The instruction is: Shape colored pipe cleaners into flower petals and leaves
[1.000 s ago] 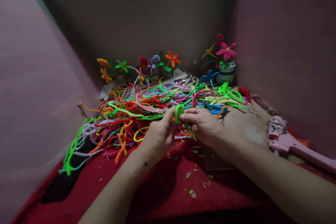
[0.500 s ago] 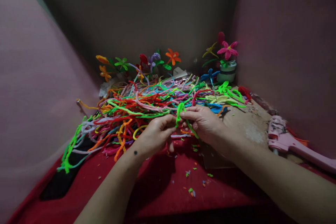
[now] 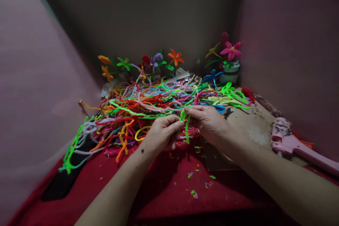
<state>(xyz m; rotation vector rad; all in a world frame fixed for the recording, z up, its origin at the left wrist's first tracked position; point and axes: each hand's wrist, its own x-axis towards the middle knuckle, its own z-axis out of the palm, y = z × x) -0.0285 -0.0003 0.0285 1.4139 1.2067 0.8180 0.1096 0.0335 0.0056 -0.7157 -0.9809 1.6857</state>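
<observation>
Between my two hands is a bright green pipe cleaner (image 3: pixel 187 130), bent over at the top with one end hanging down. My left hand (image 3: pixel 166 130) pinches its left side between thumb and fingers. With thumb and forefinger, my right hand (image 3: pixel 208 122) grips the bend at the top. Just behind both hands spreads a large tangled heap of pipe cleaners (image 3: pixel 148 100) in many colours. The right hand's lower fingers are partly hidden.
Pipe-cleaner flowers stand at the back, among them an orange flower (image 3: pixel 175 57) and a pink flower (image 3: pixel 231 51) in a pale pot (image 3: pixel 230 73). A pink glue gun (image 3: pixel 299 146) lies on the right. Coloured scraps dot the red cloth (image 3: pixel 164 197). A black flat object (image 3: pixel 59 185) is at left.
The green loop has been pulled down and tilted, and its free end now hangs more upright. My right hand has closed over the bend; my left hand has moved slightly right.
</observation>
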